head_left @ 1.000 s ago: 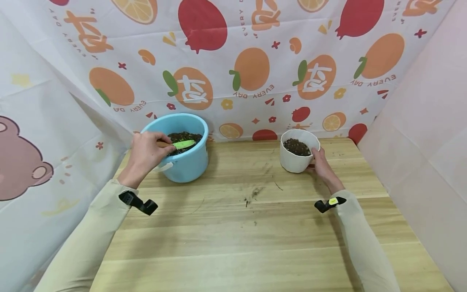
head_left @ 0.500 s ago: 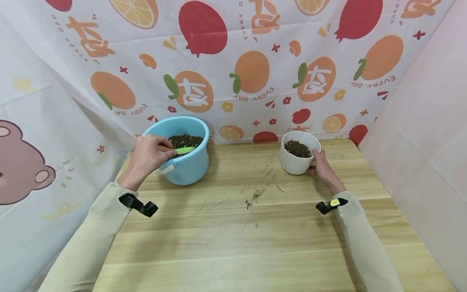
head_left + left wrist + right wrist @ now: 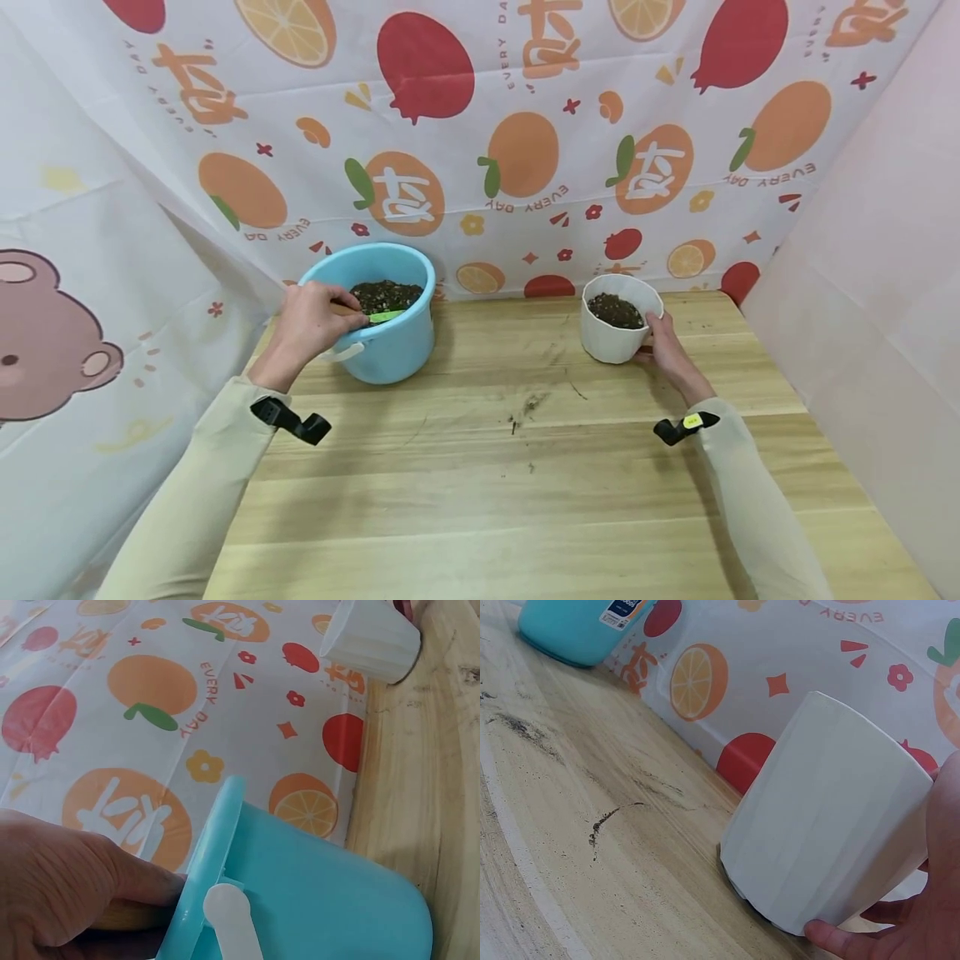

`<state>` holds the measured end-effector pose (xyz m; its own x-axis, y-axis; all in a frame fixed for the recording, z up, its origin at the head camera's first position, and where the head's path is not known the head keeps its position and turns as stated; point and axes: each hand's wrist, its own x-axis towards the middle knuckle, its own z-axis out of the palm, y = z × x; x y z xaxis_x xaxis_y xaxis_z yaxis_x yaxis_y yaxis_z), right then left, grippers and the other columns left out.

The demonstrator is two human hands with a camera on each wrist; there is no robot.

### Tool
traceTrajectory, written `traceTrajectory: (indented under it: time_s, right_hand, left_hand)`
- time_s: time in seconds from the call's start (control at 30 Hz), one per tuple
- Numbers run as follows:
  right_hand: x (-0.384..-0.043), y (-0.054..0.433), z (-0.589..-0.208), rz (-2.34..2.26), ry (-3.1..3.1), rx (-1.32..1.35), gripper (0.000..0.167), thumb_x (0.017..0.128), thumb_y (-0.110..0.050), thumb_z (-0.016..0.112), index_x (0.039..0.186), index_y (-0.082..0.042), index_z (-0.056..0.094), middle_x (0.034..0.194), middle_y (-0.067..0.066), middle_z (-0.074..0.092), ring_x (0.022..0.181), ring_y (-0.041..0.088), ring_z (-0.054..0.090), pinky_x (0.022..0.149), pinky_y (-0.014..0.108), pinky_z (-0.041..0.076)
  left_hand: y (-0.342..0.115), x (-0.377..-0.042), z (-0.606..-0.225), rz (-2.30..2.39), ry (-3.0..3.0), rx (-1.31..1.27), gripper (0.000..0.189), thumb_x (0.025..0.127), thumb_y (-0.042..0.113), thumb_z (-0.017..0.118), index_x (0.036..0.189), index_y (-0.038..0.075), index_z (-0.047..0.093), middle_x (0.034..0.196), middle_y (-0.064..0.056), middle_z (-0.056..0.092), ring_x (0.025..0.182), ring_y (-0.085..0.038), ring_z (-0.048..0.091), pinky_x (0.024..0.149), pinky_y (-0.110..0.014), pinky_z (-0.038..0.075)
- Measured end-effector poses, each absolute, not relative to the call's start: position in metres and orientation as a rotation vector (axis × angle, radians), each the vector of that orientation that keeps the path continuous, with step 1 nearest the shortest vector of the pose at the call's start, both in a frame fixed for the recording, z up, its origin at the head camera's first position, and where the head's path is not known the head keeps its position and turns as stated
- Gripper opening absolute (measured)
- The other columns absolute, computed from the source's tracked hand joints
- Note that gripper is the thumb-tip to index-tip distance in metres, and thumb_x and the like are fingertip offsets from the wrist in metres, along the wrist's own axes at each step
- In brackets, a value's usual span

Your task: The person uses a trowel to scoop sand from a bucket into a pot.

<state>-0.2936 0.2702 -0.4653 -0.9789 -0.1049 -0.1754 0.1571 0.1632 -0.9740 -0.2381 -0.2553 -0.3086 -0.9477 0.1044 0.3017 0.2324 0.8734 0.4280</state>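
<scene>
A light blue bucket (image 3: 397, 354) of dark soil (image 3: 388, 295) stands at the back left of the table in the head view. Over its near left rim, my left hand (image 3: 309, 325) grips the wooden handle (image 3: 131, 916) of a small garden trowel. Part of the trowel's green blade (image 3: 386, 317) shows inside the bucket; the rest is hidden by soil and rim. At the back right, my right hand (image 3: 671, 354) holds a white ribbed pot (image 3: 609, 343) by its right side, the thumb near the rim and fingers low by the base. Brown soil (image 3: 615, 311) lies inside the pot.
Crumbs of spilled soil (image 3: 531, 403) are scattered on the wooden table (image 3: 480, 500) between bucket and pot. A fruit-print cloth (image 3: 517, 225) hangs right behind both containers. The bucket's white handle (image 3: 347, 352) hangs down at its front left.
The trowel's blade has dipped lower inside the bucket, and less green shows. My left hand tilts slightly with it. The right hand keeps its hold on the pot; the view shifts a little.
</scene>
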Motion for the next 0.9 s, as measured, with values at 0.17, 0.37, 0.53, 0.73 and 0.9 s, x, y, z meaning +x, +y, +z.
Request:
traceTrajectory:
  time_s: [0.17, 0.37, 0.53, 0.73, 0.9]
  right_hand:
    - [-0.292, 0.271, -0.465, -1.903, 2.227, 0.056, 0.067, 0.108, -0.047, 0.009, 0.159, -0.013, -0.018, 0.166, 0.026, -0.004, 0.139, 0.056, 0.035, 0.115, 0.066, 0.036]
    - [-0.293, 0.269, -0.464, -1.914, 2.233, 0.049, 0.067, 0.108, -0.048, 0.008, 0.159, -0.013, -0.017, 0.165, 0.026, -0.003, 0.14, 0.054, 0.033, 0.114, 0.066, 0.037]
    - [-0.294, 0.268, -0.463, -1.913, 2.226, 0.05, 0.069, 0.107, -0.05, 0.009, 0.159, -0.013, -0.017, 0.165, 0.026, -0.003, 0.14, 0.056, 0.034, 0.116, 0.065, 0.036]
    - [-0.293, 0.27, -0.463, -1.902, 2.232, 0.075, 0.069, 0.107, -0.051, 0.009, 0.159, -0.014, -0.018, 0.165, 0.027, -0.003, 0.139, 0.056, 0.034, 0.117, 0.065, 0.034]
    - [-0.294, 0.271, -0.464, -1.918, 2.221, 0.07, 0.068, 0.108, -0.049, 0.01, 0.16, -0.015, -0.019, 0.165, 0.027, -0.002, 0.139, 0.053, 0.035, 0.117, 0.065, 0.034]
  left_hand:
    - [-0.257, -0.238, -0.311, -0.717, -2.772, -0.249, 0.017, 0.083, 0.016, 0.082, 0.089, 0.0, 0.079, 0.083, -0.019, 0.078, 0.077, -0.034, 0.076, 0.08, -0.048, 0.055]
    - [-0.264, -0.237, -0.306, -0.74, -2.77, -0.245, 0.016, 0.081, 0.016, 0.084, 0.086, 0.002, 0.08, 0.08, -0.016, 0.078, 0.071, -0.026, 0.074, 0.061, -0.03, 0.054]
    - [-0.266, -0.235, -0.297, -0.726, -2.793, -0.22, 0.013, 0.08, 0.017, 0.084, 0.084, 0.005, 0.08, 0.078, -0.013, 0.078, 0.07, -0.023, 0.07, 0.058, -0.025, 0.05]
    - [-0.261, -0.24, -0.299, -0.747, -2.825, -0.185, 0.016, 0.082, 0.02, 0.084, 0.086, 0.005, 0.081, 0.081, -0.014, 0.078, 0.076, -0.027, 0.071, 0.061, -0.028, 0.05]
    - [-0.259, -0.243, -0.306, -0.766, -2.82, -0.18, 0.017, 0.083, 0.02, 0.084, 0.087, 0.004, 0.08, 0.082, -0.015, 0.078, 0.075, -0.026, 0.069, 0.059, -0.027, 0.049]
